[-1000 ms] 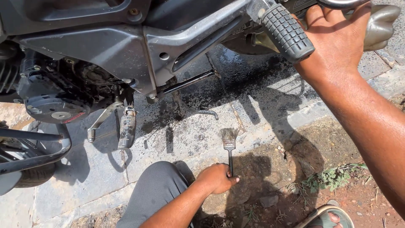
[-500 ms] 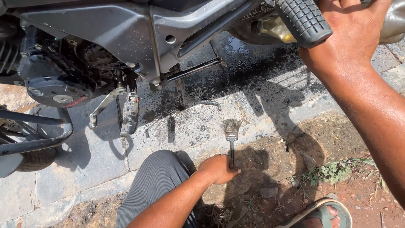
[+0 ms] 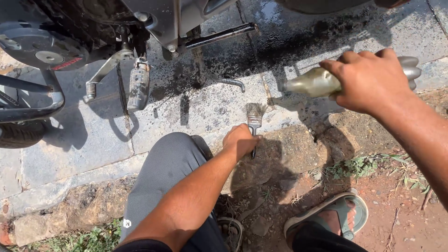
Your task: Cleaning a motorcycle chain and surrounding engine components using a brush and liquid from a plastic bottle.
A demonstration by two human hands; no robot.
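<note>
My left hand (image 3: 239,141) rests low on the ground, closed around the dark handle of a small paintbrush (image 3: 254,119) whose bristles lie on the stained paving. My right hand (image 3: 371,79) is raised to the right and grips a dirty plastic bottle (image 3: 313,82) held sideways, its neck pointing left. A motorcycle (image 3: 70,42) stands above and to the left, with its footpeg (image 3: 138,86) and a lever hanging down.
Oil-blackened paving slabs (image 3: 224,84) lie under the motorcycle. A bent metal hook (image 3: 234,83) rests near the brush. My grey-trousered knee (image 3: 168,163) and sandalled foot (image 3: 329,217) are in front, on bare soil with weeds (image 3: 359,165). A tyre (image 3: 18,133) sits far left.
My right hand has left the ribbed rubber footpeg at the top and now holds the bottle lower down. The view has tilted down. My left hand stays on the brush.
</note>
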